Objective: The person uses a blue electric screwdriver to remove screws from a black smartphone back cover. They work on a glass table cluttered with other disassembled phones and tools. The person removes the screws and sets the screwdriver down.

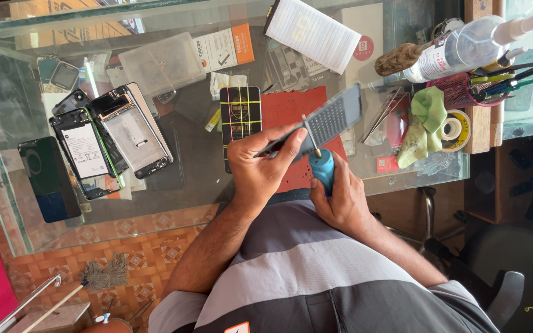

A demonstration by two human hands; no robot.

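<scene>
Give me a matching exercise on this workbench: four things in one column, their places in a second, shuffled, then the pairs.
Things:
1. blue-handled screwdriver
2. crumpled green cloth
3. clear plastic spray bottle
4. opened phone with white battery

Places:
A. far right corner of the glass table
B. left of the person's left hand
C. in the right hand
D. beside the tape roll

Pairs: 1-C, 2-D, 3-A, 4-B

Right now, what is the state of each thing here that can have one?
Left hand: grip closed on the grey phone, tilted.
Right hand: grip closed on the blue-handled screwdriver, tip at the phone.
Opened phones: back covers off, lying flat.
Spray bottle: lying down.
</scene>
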